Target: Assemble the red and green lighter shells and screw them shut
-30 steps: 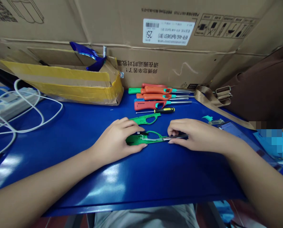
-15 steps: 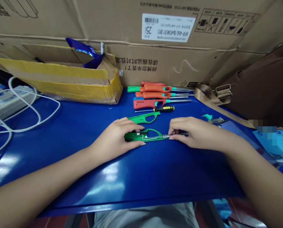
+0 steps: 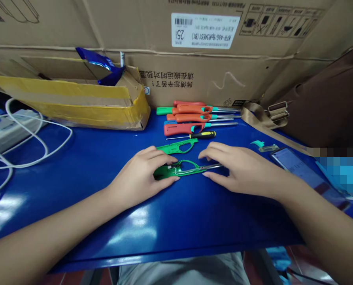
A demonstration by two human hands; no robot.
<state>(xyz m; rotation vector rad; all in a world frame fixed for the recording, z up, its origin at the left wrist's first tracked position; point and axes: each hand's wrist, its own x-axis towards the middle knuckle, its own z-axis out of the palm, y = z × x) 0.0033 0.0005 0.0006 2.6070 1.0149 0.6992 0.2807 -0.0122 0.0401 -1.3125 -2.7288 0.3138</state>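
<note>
My left hand [image 3: 139, 170] grips the handle end of an opened green lighter casing half [image 3: 162, 173] between thumb and fingers. Inside the casing lie a thin white wire and a small dark part with a white end. From its right end runs a metal tube [image 3: 214, 166]. My right hand [image 3: 241, 168] straddles that tube with thumb and fingers apart, the thumb tip close to the casing's end; whether it touches is unclear. Just behind lies the other green casing half [image 3: 178, 147], partly hidden by my left hand. A black-and-yellow screwdriver [image 3: 204, 135] rests behind it.
Several long-nosed lighters [image 3: 182, 129] lie at the back. A taped carton [image 3: 105, 113] and white cables [image 3: 46, 146] occupy the left. Rightward are a teal trigger piece [image 3: 257, 143], a clear part [image 3: 267, 148], a phone [image 3: 295, 168] and a brown strap [image 3: 283, 136].
My right hand has loosened its pinch on the metal tube; its fingers have spread and shifted slightly left, exposing more of the tube. My left hand keeps its hold. The view has shifted slightly.
</note>
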